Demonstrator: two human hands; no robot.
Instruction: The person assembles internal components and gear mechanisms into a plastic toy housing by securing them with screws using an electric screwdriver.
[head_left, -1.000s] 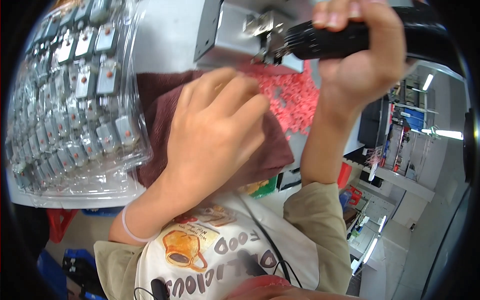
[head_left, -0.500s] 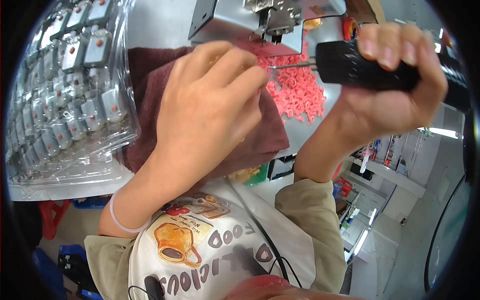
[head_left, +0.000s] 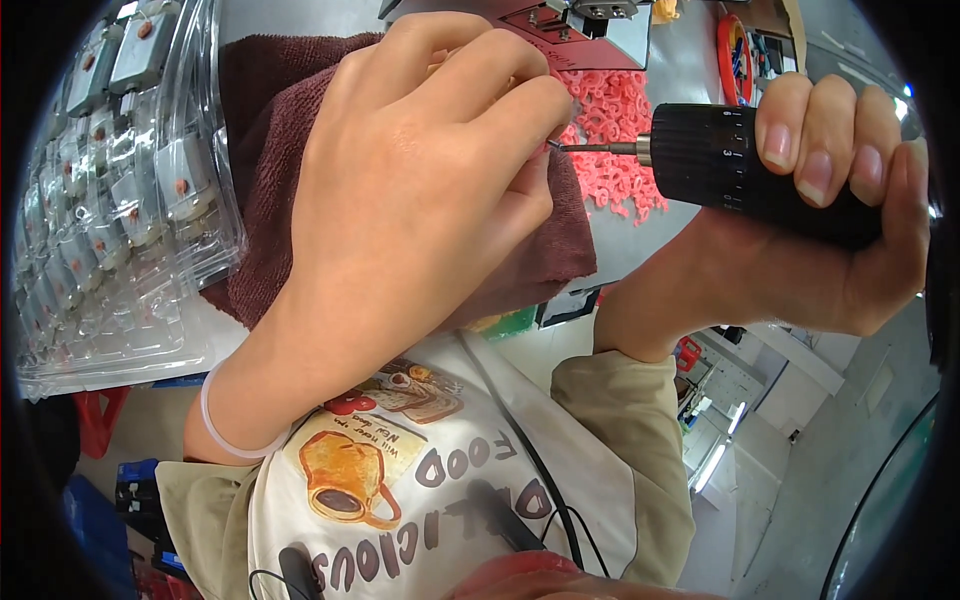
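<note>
My right hand (head_left: pixel 850 165) is wrapped round a black electric screwdriver (head_left: pixel 695 155), held sideways with its thin bit pointing left. The bit's tip reaches the fingertips of my left hand (head_left: pixel 420 150). Those fingers are closed in a pinch, and whatever they hold is hidden behind them. A small dark bit of something shows at the tip, too small to name. Under my left hand lies a folded maroon towel (head_left: pixel 265 200). Just beyond the bit, a pile of small pink curled plastic pieces (head_left: pixel 610 110) is spread on the grey table.
Clear plastic trays (head_left: pixel 215 250) full of grey box-shaped parts with orange-brown dots stand at the left. A metal machine (head_left: pixel 590 35) sits at the far side. A round red container (head_left: pixel 735 60) with small items stands beyond the screwdriver. A black cable (head_left: pixel 530 455) hangs across my shirt.
Both hands appear larger in view. The right hand and screwdriver have shifted right and slightly down. The bit's tip now meets the left fingertips, and the trays and machine sit closer to the picture's edges.
</note>
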